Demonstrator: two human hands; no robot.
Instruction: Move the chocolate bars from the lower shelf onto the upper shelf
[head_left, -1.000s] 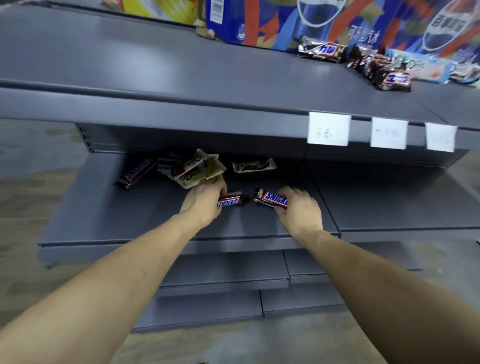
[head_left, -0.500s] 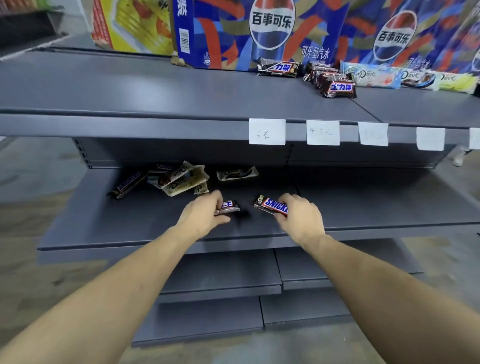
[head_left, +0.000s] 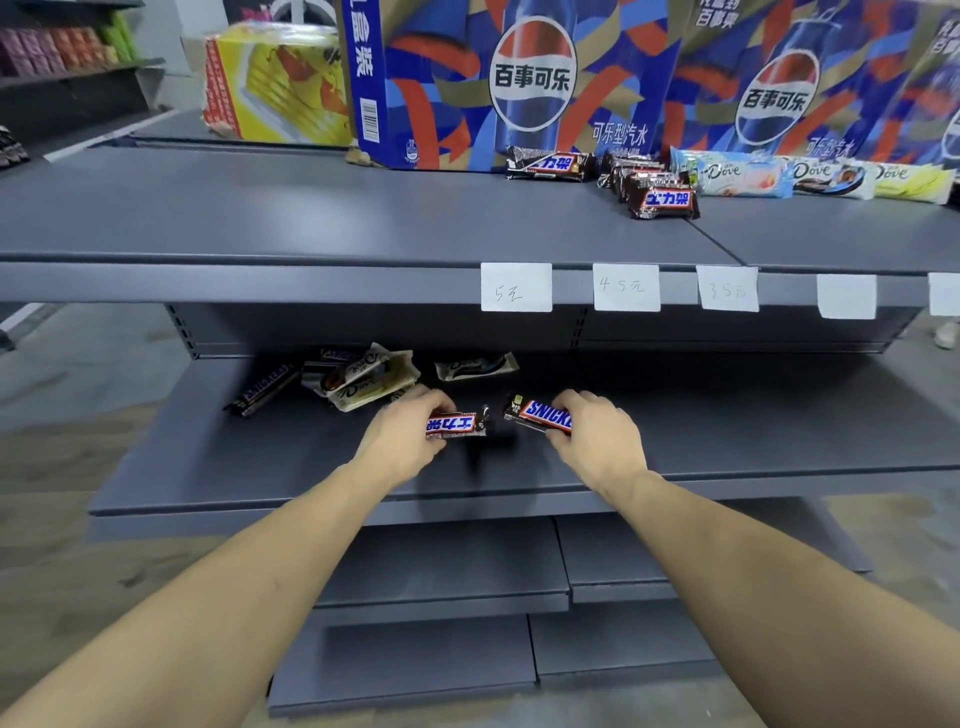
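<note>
My left hand (head_left: 402, 436) grips a small Snickers bar (head_left: 460, 423) just above the lower shelf (head_left: 753, 431). A longer Snickers bar (head_left: 537, 414) is held by my right hand (head_left: 597, 441), its left end sticking out. Further back on the lower shelf lie a dark Snickers bar (head_left: 265, 389), a heap of Dove bars (head_left: 366, 382) and a single Dove bar (head_left: 475, 366). The upper shelf (head_left: 311, 218) carries Snickers bars (head_left: 657, 195) and a row of Dove bars (head_left: 821, 179) at its right.
Tall Pepsi cartons (head_left: 535, 78) and a yellow box (head_left: 275, 83) stand at the back of the upper shelf. Paper price tags (head_left: 516, 287) hang on its front edge. More grey shelves (head_left: 441, 566) sit below, close to the floor.
Both hands have lifted their bars slightly off the lower shelf and drawn them a little towards me. The view has tilted up, showing more of the upper shelf.
</note>
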